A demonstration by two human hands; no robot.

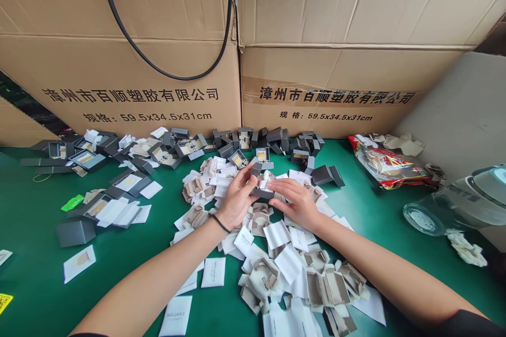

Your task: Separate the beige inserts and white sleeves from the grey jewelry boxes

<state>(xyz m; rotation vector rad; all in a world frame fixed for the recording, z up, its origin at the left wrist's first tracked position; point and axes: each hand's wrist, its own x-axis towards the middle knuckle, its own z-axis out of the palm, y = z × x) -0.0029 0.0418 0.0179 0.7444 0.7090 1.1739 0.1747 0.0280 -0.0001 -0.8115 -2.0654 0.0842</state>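
Both my hands meet over a small dark grey box [259, 181] in the middle of the green table [35, 253]. My left hand [236, 197], with a black band on its wrist, curls its fingers round the box's left side and raised lid. My right hand [294, 200] lies over the box's right side, fingers bent onto it. White cards and beige inserts [288, 268] lie heaped under and in front of my hands.
Several open grey boxes [245, 142] line the back of the table below two big cardboard cartons [324, 79]. More grey boxes [75, 231] and cards lie at left. A red snack bag [385, 166] and a glass jar [443, 210] lie at right.
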